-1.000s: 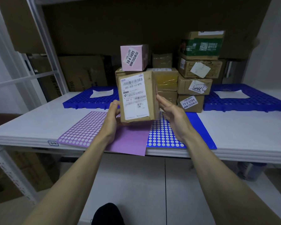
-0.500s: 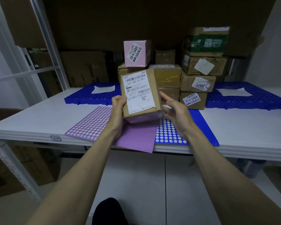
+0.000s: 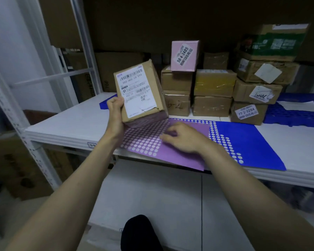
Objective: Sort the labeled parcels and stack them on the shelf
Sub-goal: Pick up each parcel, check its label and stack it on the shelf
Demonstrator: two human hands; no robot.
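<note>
My left hand (image 3: 116,113) grips a small brown cardboard parcel (image 3: 140,93) by its lower left edge and holds it tilted above the shelf, its white barcode label facing me. My right hand (image 3: 185,138) hovers low over the purple dotted mat (image 3: 147,144), fingers loosely curled, holding nothing. Behind stand stacked parcels: a pink box (image 3: 184,55) labelled 58-4-3405 on brown boxes (image 3: 177,82), a yellow-taped box (image 3: 214,83), and a taller stack (image 3: 257,91) with a green-printed box on top.
The white shelf board (image 3: 71,124) carries a blue dotted mat (image 3: 246,144) right of the purple one and blue plastic pallets (image 3: 294,113) at the back. A white metal upright (image 3: 16,113) stands at left. Large cartons (image 3: 116,69) line the rear.
My right hand has let go of the parcel and dropped toward the purple mat. My left hand now holds the parcel alone, shifted left.
</note>
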